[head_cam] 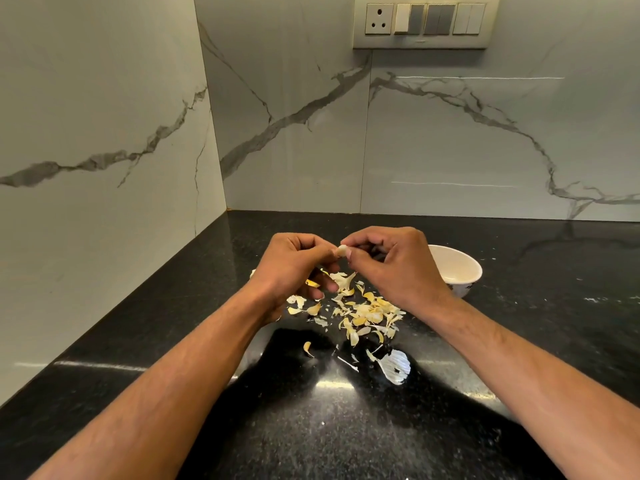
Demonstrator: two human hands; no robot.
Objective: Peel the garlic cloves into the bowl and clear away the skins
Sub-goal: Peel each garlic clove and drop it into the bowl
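Your two hands meet just above the middle of the frame, raised over the black speckled bench (pixel 346 427). Your left hand (pixel 294 268) is curled, its thumb and forefinger pinched on a small pale garlic clove (pixel 341 250); the lower fingers are folded loosely toward the palm. Your right hand (pixel 394 265) comes in from the other side, its fingertips closed on the same clove, so the clove sits squeezed between both hands and clear of the bench. Whether any skin is on the clove cannot be told at this size.

Below the hands, in the centre of the frame, loose garlic skins (pixel 367 313) lie scattered over the bench in a rough heap, yellowish and white, with a few stray flakes trailing toward the lower part of the frame. A larger white papery piece (pixel 394 368) lies apart from the heap, lower and slightly right of centre.

The white bowl (pixel 460 268) stands on the bench to the right of your right hand, partly hidden behind it; the visible part of its inside looks bare, and the rest cannot be seen.

Marble-veined wall panels (pixel 450 133) rise behind the bench, and a switch plate (pixel 424 20) with a socket sits at the upper right of the frame.
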